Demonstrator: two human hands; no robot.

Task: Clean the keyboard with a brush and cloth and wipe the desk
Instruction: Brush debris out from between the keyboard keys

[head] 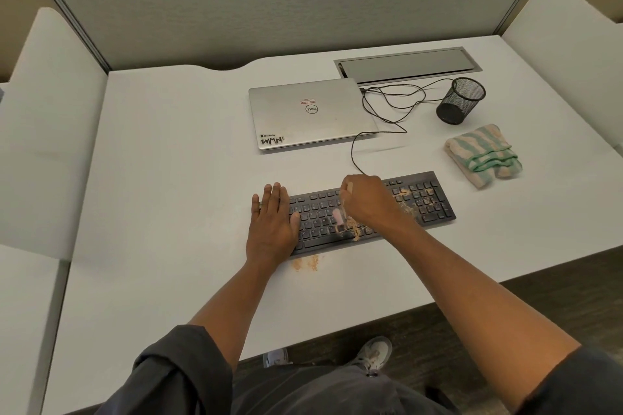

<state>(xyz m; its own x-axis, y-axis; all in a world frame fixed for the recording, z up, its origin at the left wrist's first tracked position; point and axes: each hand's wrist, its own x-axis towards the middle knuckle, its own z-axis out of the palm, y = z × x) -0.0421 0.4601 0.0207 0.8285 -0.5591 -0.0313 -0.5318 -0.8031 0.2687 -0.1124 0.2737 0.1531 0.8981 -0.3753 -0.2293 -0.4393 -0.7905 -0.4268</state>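
Two hands: left [269, 222] flat on one keyboard [421, 199], right [369, 200] gripping one brush [338, 216]; one cloth [483, 153].

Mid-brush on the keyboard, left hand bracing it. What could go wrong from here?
1. The right hand sweeps the brush toward the near edge; crumbs likely join the pile on the desk at the keyboard's front, and may spill onto the floor.
2. Debris near the keyboard number pad could get pushed between keys rather than off.
3. The cable trails loosely behind; a shifting keyboard might tug it toward the laptop.
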